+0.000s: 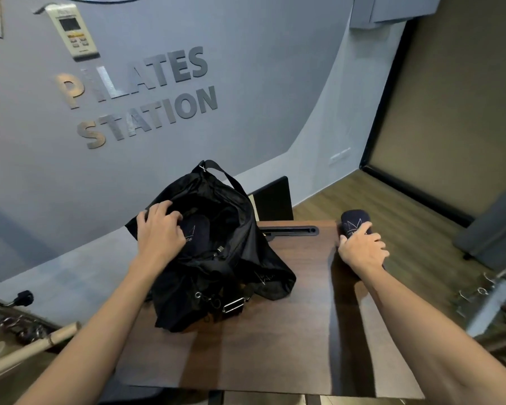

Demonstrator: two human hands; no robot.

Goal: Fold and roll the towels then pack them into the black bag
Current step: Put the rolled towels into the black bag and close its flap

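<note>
A black bag [234, 258] stands open on the dark wooden table [275, 346], its strap rising at the back. My left hand [158, 232] grips the bag's left rim and holds the mouth open. Inside lies a rolled dark navy towel [196, 229] with a pale logo. My right hand [362, 248] grips a second rolled navy towel [354, 222] at the table's far right corner.
A dark slot [289, 230] runs across the table's back edge, and a black chair back [272, 200] stands behind it. Grey wall with lettering is beyond. Wooden floor lies to the right, with metal clips [476, 290] low right and a pale rod [30, 350] low left.
</note>
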